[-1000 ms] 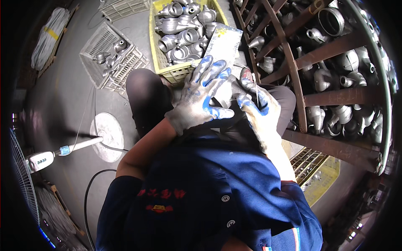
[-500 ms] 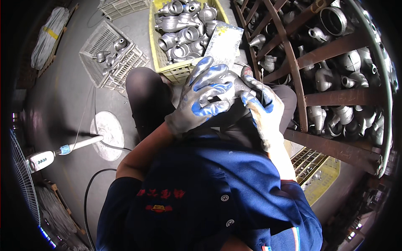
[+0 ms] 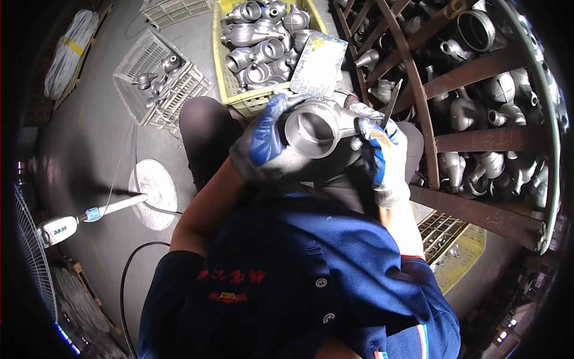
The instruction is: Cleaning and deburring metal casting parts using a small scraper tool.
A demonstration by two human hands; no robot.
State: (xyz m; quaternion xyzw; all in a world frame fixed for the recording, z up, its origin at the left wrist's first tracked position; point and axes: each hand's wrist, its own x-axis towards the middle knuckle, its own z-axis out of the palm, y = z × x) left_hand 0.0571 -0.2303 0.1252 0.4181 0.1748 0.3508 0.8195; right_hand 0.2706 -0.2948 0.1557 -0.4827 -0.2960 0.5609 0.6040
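In front of my lap a grey metal pipe-fitting casting (image 3: 332, 118) is tilted with its wide round opening toward me. My left hand (image 3: 266, 140), in a grey and blue coated glove, is closed round the left side of that casting. At the right, my gloved right hand (image 3: 382, 143) is closed on a thin flat metal tool (image 3: 393, 102), like a file or blade, which points up and away. Its fingers are beside the casting's narrow neck, partly hiding it. The tool's lower end is hidden in the glove.
A yellow crate (image 3: 222, 78) full of similar castings stands ahead, with a worn metal plate (image 3: 320, 63) by its right corner. A grey crate (image 3: 134, 90) holds a few castings. On the right is a rusty metal cage (image 3: 418, 90) of castings; a fan (image 3: 60, 230) stands left.
The casting has turned, so its wide opening now faces me. My left hand has shifted round to its left side, and the tool in my right hand has swung to lean right.
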